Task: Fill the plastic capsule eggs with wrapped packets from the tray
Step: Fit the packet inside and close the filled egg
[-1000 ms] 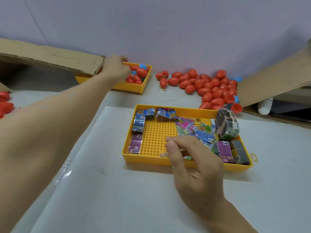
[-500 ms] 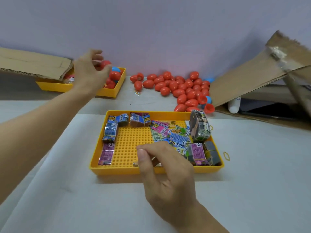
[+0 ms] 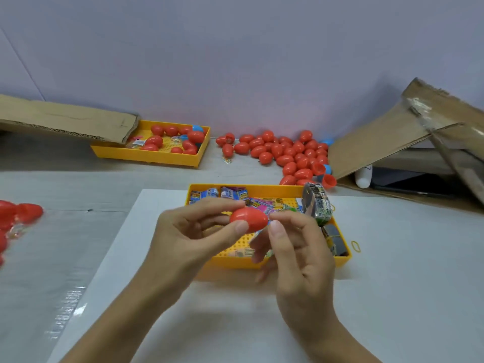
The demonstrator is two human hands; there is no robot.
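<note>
Both hands met over the packet tray (image 3: 272, 264) on the worktop (image 3: 392, 297). The left hand (image 3: 191, 237) pinched a red capsule egg (image 3: 248, 218) between thumb and forefinger, held above the wrapped packets (image 3: 262, 204). The right hand (image 3: 296, 247) touched the egg's other end with its fingertip, its lower fingers curled; whether they held a packet I could not tell. The egg looked light, stiff and slick, so each half probably wanted a firm grip near the seam to pull it apart
</note>
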